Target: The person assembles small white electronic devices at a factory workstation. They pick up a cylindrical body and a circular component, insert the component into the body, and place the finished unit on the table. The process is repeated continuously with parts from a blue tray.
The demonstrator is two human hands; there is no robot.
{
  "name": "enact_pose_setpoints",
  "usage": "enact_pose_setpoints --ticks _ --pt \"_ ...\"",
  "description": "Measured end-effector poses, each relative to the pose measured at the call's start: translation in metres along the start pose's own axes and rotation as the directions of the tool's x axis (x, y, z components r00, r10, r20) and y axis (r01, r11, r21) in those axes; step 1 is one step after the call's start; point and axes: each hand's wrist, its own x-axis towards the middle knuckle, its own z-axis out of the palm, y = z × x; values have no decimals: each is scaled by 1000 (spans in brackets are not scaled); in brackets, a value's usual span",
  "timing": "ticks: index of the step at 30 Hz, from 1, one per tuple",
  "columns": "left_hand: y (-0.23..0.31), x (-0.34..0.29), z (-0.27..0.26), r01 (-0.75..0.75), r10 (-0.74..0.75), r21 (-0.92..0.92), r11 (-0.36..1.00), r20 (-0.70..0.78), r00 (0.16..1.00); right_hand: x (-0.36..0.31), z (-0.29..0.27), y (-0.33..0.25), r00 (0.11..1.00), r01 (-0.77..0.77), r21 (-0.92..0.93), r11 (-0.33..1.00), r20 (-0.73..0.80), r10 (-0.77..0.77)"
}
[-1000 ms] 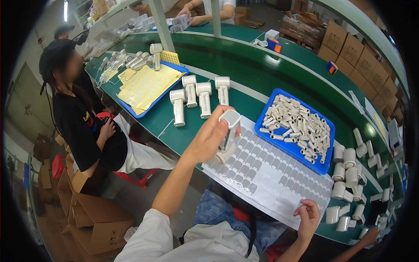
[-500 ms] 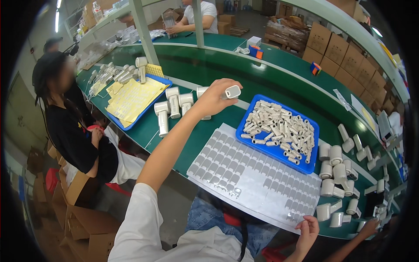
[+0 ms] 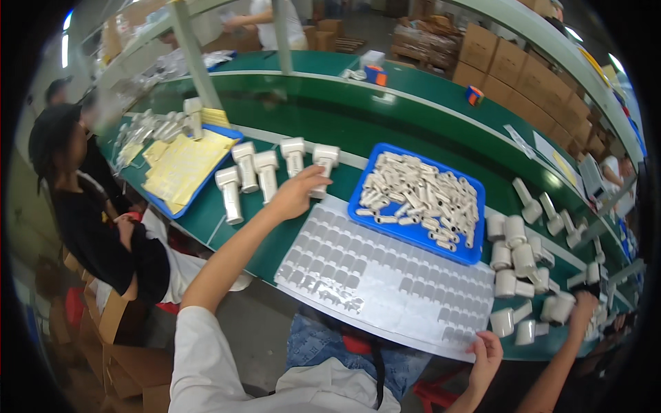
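My left hand [image 3: 292,198] has its fingers round the handle of a white T-shaped device [image 3: 326,157], which lies on the green table at the right end of a row. Several like devices [image 3: 246,165] with thick heads and flat handles lie to its left. My right hand [image 3: 487,352] is at the near right corner of a sheet of grey stickers [image 3: 385,292], fingertips pinched together; whether anything is between them is too small to tell. Beyond the sheet, a blue tray [image 3: 421,242] holds a heap of small off-white tubular parts [image 3: 420,189].
More white devices [image 3: 515,230] crowd the table's right side, where another person's hand [image 3: 585,306] reaches among them. Yellow papers [image 3: 186,165] fill a blue tray at the left. A person in black [image 3: 89,234] sits at left. Orange-and-blue tape dispensers [image 3: 375,74] sit on the far ledge.
My left hand has come down toward me and left with the device, now laid at the row's end. My right hand stays at the corner. A co-worker's hand has reached further in at right.
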Motion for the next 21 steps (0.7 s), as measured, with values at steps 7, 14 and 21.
enact_pose_setpoints --ticks 7,14,21 --pt "11 -25 -6 67 -66 7 998 -124 990 21 8 -38 981 195 -429 882 97 -169" --pt "84 -72 10 261 -282 -227 938 -66 957 41 -34 -44 915 314 -694 648 38 -403" --pt "89 -90 22 198 -207 -150 969 -48 977 40 -24 -34 961 228 -815 533 101 -258"
